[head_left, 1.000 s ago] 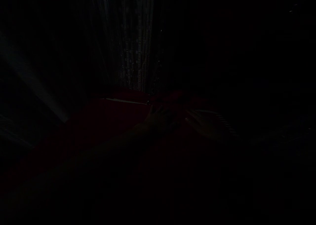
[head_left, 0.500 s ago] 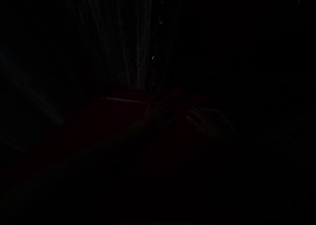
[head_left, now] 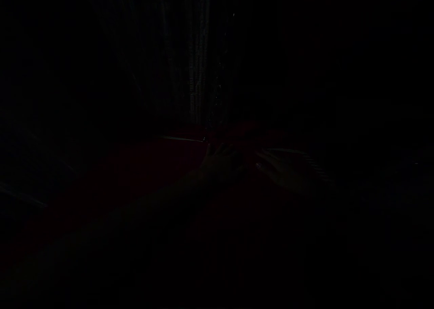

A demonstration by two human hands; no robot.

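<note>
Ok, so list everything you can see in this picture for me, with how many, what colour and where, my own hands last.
Very dark picture; only these can be made out.
red surface: one, dark red, under and around both hands; material unclear
pale strip: one, greyish, beyond the left hand, toward the left
pale edge: one, greyish, beside the right hand, broken into stripes farther right
vertical streaks: several, grey, upper middle background
left forearm: one, colour unclear, running from lower left
left hand: one, colour unclear, centre, fingers spread
right hand: one, colour unclear, right of centre, fingers extended
</note>
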